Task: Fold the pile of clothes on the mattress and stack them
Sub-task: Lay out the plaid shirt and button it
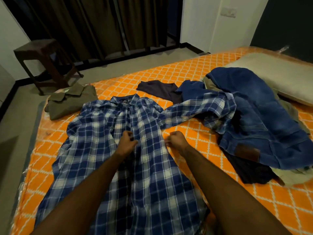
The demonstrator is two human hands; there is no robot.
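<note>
Head view — what lies where?
— Plaid shirt spread lengthwise along the mattress, collar toward its far edge.
— And the hands?
— Left hand pinches the front placket; right hand, fingers curled, pinches the shirt's right edge. Unfolded pile sits rightward, nearer the right hand.

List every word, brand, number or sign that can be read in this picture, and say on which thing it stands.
No text can be read.
Collar label of the plaid shirt: too small and blurred.
Brown patch on the jeans: no legible letters.
Wall switch plate: no visible marking.
</note>
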